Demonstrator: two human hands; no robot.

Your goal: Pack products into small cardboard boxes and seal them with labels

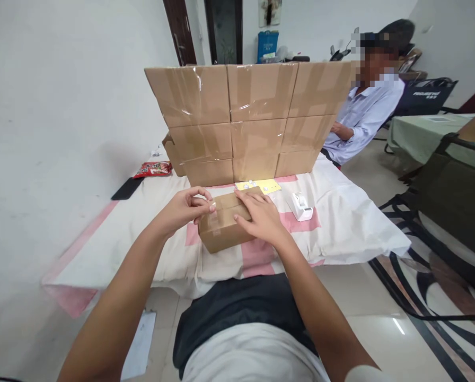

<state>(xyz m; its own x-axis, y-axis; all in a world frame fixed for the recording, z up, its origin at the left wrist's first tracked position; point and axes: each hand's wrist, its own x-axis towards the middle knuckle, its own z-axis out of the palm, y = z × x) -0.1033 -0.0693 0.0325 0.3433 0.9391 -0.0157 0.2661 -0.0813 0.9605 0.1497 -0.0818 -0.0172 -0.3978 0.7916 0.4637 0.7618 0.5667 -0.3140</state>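
Observation:
A small closed cardboard box [225,239] lies on the cloth-covered table in front of me. Clear tape [217,220] runs over the near left end of its top and down the side. My left hand [187,208] is at the box's left end, thumb and index finger pinched on a small shiny piece of clear tape. Flat across the right part of the box top rests my right hand [261,215], fingers stretched out. To the right of the box stands a white tape dispenser [300,206]. Just behind it lies a yellow sheet [275,185] with small white pieces.
A wall of taped cardboard boxes [257,95] stands across the back of the table [142,233]. At the left lie a red food packet [154,169] and a black phone-like slab [128,189]. Behind on the right is another person [367,116]; a dark folding chair [452,201] stands nearer.

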